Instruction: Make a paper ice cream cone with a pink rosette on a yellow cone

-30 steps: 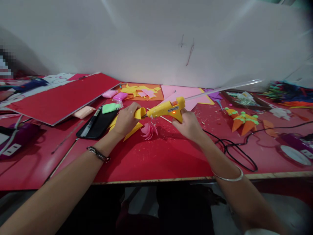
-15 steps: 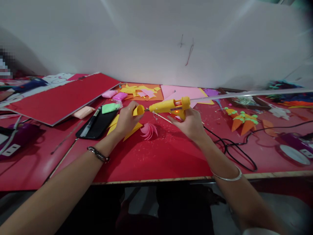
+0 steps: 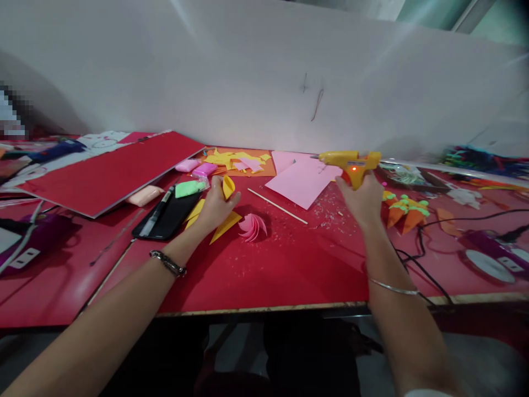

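Observation:
My right hand [image 3: 364, 199] is closed around the grip of a yellow hot glue gun [image 3: 345, 159], held up at the right with its nozzle pointing left and an orange light glowing on its side. In my left hand [image 3: 217, 205] is a small rolled piece of yellow paper [image 3: 228, 187], pinched between the fingers. Beneath that hand lie yellow paper pieces [image 3: 225, 227]. A pink paper swirl [image 3: 253, 227] rests on the red table just right of them. A thin wooden stick [image 3: 278, 206] lies between my hands, beside pink paper sheets [image 3: 303, 182].
On the left are a black phone [image 3: 165, 220] with a marker [image 3: 155, 211] on it, a green clay pack [image 3: 189, 188] and a large red board [image 3: 115, 171]. Orange paper carrots [image 3: 407, 212], a black cord [image 3: 421, 242] and a purple power strip [image 3: 496, 248] lie to the right.
My right hand has moved right with the glue gun, taking its nozzle away from the yellow paper. My left hand keeps the paper and has shifted only slightly.

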`<state>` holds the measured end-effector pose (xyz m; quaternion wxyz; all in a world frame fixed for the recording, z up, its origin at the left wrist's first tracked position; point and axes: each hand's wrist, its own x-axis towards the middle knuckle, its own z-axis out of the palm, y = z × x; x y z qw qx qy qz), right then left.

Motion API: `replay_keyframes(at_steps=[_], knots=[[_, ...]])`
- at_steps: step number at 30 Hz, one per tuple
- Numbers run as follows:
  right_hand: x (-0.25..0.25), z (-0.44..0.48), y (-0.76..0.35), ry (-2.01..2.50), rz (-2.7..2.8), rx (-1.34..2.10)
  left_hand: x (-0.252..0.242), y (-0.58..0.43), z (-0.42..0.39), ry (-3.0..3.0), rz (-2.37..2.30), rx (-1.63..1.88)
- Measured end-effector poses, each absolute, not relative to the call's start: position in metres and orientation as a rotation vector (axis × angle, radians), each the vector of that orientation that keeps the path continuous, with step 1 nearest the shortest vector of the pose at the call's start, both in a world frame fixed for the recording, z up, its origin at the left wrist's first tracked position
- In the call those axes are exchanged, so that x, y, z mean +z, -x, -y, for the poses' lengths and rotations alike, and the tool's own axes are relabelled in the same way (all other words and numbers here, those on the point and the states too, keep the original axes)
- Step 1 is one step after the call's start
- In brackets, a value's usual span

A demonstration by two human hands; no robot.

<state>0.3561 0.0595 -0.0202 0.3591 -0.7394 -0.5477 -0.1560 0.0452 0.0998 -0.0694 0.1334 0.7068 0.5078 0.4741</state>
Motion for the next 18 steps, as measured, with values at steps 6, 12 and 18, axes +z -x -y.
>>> replay_keyframes(at_steps=[6,12,18], knots=[[-0.028,-0.060,-0.403,2.384,1.203,-0.297,-0.066,-0.043,-0.097,-2.005,-1.463,1.382],[-0.042,-0.061,-0.416,2.683,1.356,0.086,-0.044,-0.051,-0.073,-1.804,-1.113,1.527],[-0.042,-0.057,-0.421,2.559,1.517,0.006,-0.014,-0.064,-0.028,-1.784,-0.877,1.587]])
